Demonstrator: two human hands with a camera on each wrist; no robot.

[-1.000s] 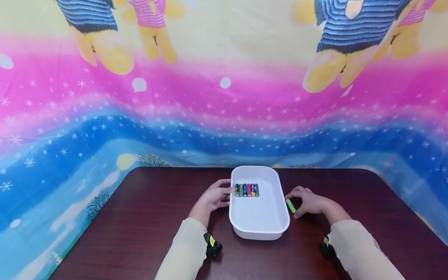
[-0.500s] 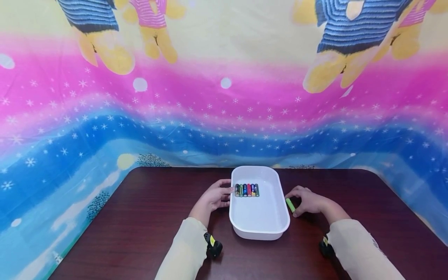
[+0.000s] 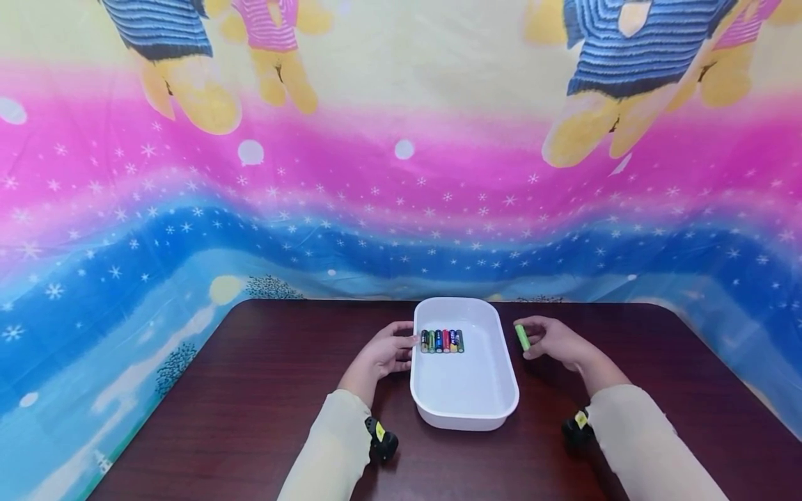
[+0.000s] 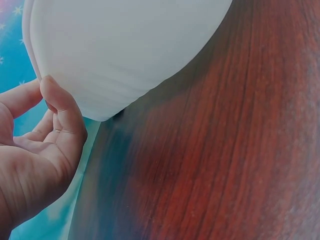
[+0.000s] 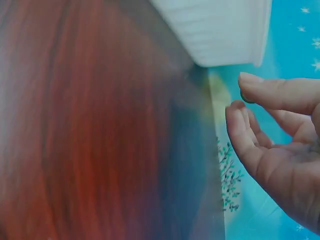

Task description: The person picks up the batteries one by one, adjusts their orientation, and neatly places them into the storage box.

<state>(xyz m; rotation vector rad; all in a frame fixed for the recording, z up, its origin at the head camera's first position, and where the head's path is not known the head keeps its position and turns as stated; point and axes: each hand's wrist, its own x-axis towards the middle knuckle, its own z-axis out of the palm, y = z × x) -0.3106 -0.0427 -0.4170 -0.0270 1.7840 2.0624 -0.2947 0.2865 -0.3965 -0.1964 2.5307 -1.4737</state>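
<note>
A white plastic tray (image 3: pixel 464 390) stands on the table. Against its left wall, inside, lies a row of several batteries (image 3: pixel 442 341) in mixed colours, side by side. My left hand (image 3: pixel 383 350) holds the tray's left rim between thumb and fingers, as the left wrist view also shows. To the right of the tray, apart from it, my right hand (image 3: pixel 554 341) pinches a bright green battery (image 3: pixel 522 337) by its ends, above the table. In the right wrist view the fingertips hide most of this battery; only a small dark-green end (image 5: pixel 246 97) shows.
The dark red-brown wooden table (image 3: pixel 282 403) extends on both sides of the tray. A patterned cloth (image 3: pixel 401 209) hangs right behind its far edge. Black cameras are strapped at the left wrist (image 3: pixel 381 440) and right wrist (image 3: pixel 578 424).
My right hand has moved up and away from me with the green battery, off the tabletop. My left hand, the tray and the row of batteries have not moved.
</note>
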